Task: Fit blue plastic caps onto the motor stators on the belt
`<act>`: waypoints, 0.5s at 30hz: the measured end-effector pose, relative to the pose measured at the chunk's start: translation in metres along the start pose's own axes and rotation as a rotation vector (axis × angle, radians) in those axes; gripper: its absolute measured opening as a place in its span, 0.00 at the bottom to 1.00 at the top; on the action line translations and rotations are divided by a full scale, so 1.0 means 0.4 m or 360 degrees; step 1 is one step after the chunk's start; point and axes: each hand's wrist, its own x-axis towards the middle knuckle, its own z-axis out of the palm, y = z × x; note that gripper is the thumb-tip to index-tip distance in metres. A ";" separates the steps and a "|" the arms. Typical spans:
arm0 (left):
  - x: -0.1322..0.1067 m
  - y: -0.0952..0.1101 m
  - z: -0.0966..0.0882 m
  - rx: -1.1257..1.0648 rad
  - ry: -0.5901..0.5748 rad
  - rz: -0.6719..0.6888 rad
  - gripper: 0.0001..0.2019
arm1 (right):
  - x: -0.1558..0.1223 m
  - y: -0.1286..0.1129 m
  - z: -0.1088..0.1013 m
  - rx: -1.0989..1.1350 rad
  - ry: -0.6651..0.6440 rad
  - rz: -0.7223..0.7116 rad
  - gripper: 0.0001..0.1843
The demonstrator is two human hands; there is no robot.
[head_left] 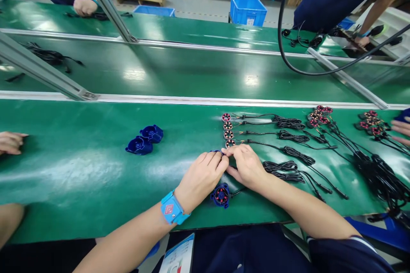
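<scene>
Wearing a blue wrist strap, my left hand (205,172) is closed on a blue plastic housing (216,152), mostly hidden beneath the fingers. My right hand (246,165) pinches at the same spot, its fingertips meeting the left ones; what lies between them is largely covered. Just nearer to me rests another blue housing with a wound motor stator (221,195) inside it and a black cable leading right. Beyond my fingers, several stators (228,126) form a column, each with a coiled black cable (290,123). Two blue housings (140,145) lie to the left.
Bunched stators (319,116) with a heap of black cables (381,175) lie at right, another bunch (371,123) beyond. A metal frame post (48,70) and rail cross the green bench. Co-workers' hands (11,142) show at left, right and far side. A black cable (282,42) hangs overhead.
</scene>
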 end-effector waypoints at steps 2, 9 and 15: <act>0.000 0.007 -0.003 0.0015 -0.0037 -0.0042 0.12 | -0.001 0.001 0.001 0.0012 -0.0001 -0.0001 0.12; -0.005 -0.019 0.001 -0.0249 -0.0157 -0.0087 0.11 | -0.005 0.001 0.004 -0.0055 0.0002 0.0014 0.16; -0.012 -0.111 0.013 -0.0825 0.0048 -0.0429 0.29 | -0.004 0.000 -0.003 -0.0137 -0.0040 0.0030 0.17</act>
